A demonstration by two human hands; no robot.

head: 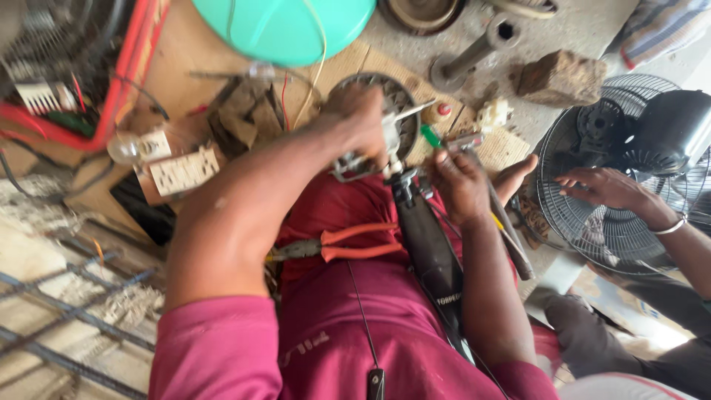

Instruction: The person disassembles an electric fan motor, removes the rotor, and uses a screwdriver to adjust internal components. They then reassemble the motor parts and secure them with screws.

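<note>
Gripping motor part [396, 122] with left hand [363, 122], fingers closed over its near rim | right hand [459, 181] just right of it, fingers curled around green-handled screwdriver [432, 136], shaft angled up-left toward motor | pliers [341, 244] on lap, untouched

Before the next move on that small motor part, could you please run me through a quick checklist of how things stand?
1. Left hand grips the small motor part: ok.
2. Right hand holds the green-handled screwdriver: ok.
3. Screwdriver tip seated on the part: cannot tell, the fingers hide it.
4. Orange-handled pliers within reach on the lap: ok.
5. Black tool lying along the lap, stable: cannot tell.
6. Working space free of others: ok, another person's hand rests on the fan guard, apart from the work.
</note>
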